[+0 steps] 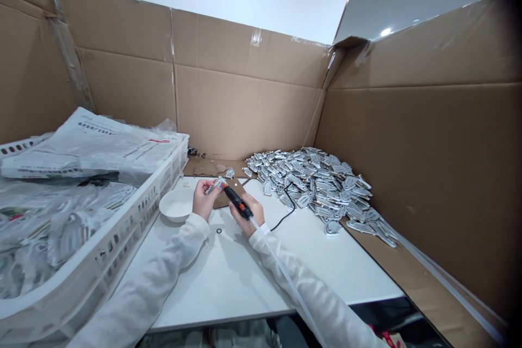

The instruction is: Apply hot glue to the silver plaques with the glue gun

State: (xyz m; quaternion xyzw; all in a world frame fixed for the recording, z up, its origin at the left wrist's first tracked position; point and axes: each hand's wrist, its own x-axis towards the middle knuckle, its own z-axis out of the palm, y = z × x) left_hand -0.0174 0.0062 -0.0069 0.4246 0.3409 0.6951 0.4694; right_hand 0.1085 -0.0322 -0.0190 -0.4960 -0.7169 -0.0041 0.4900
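My right hand (252, 213) is closed around a black and orange hot glue gun (236, 199) with a long pale glue stick (281, 263) trailing from its back end. Its orange nozzle meets a small silvery-white flat piece (217, 184), pinched between the fingers of my left hand (204, 199). The fine detail of that piece is too small to make out. Beside my left hand lies a white shallow dish (176, 205). A brown cardboard piece (223, 199) lies under the glue gun's tip, partly hidden by my hands.
A heap of similar silvery pieces (314, 179) covers the table's back right, with a black cord (289, 213) nearby. At left stands a white plastic basket (122, 239) with bagged pieces and printed paper (93, 144). Cardboard walls (244, 92) enclose the white table (228, 288). A small black ring (219, 231) lies in front.
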